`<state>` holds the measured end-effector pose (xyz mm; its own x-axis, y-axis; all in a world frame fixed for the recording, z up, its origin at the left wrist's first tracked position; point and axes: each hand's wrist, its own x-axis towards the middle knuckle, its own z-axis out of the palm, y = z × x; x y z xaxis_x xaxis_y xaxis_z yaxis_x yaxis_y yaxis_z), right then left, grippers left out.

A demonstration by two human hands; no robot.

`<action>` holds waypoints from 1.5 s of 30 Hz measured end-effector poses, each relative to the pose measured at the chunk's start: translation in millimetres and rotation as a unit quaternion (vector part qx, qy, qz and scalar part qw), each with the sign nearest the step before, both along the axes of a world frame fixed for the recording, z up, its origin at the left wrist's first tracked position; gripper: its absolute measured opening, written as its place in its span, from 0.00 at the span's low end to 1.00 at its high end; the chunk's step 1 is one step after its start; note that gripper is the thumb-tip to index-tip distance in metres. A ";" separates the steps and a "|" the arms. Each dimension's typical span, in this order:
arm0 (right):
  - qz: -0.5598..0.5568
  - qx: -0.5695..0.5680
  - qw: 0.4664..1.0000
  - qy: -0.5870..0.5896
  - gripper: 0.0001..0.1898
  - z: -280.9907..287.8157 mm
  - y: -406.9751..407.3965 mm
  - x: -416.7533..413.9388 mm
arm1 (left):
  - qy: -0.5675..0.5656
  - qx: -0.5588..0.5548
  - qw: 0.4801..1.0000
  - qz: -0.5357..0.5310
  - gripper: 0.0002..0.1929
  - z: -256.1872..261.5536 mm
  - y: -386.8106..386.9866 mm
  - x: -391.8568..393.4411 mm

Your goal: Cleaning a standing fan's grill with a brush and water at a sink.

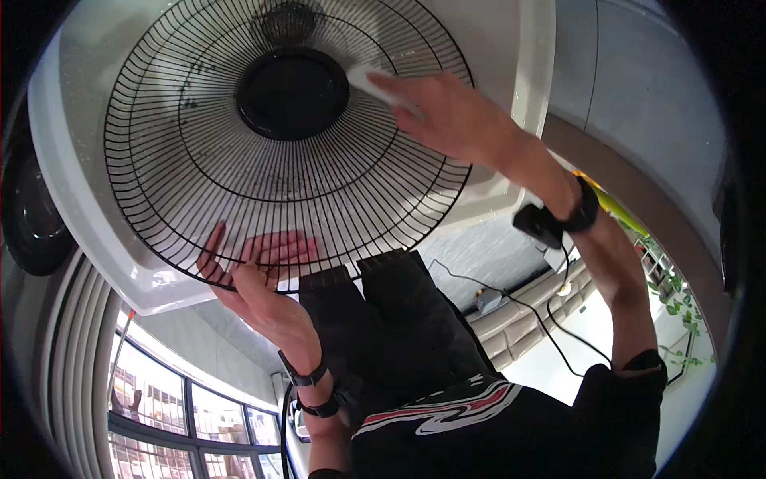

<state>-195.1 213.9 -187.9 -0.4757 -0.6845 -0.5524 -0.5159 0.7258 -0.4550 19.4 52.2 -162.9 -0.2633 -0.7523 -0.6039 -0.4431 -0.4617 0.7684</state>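
Observation:
A round black wire fan grille (197, 173) with a dark solid hub (293, 94) is held over a white basin (149, 293). My left hand (257, 269) grips its near rim, the thumb on top and the fingers seen through the wires beneath. Over the right part of the grille, my right hand (455, 123) holds a blurred whitish flat thing (377, 87) against or just above the wires beside the hub. What that thing is, I cannot tell. Below the far part of the grille shows a dark round object (290, 24), partly hidden by the wires.
A glossy black round object (36, 209) lies left of the basin, near pale folded panels (78, 317). A grey surface (646, 72) with a brown edge is at the right. Black cables hang by my right arm, and a barred window (155, 401) stands at lower left.

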 end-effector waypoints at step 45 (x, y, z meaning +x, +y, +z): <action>-0.452 -0.078 0.876 -0.150 0.29 14.7 93.4 75.5 | 0.111 0.015 0.991 -0.069 0.55 105.4 -55.4 41.6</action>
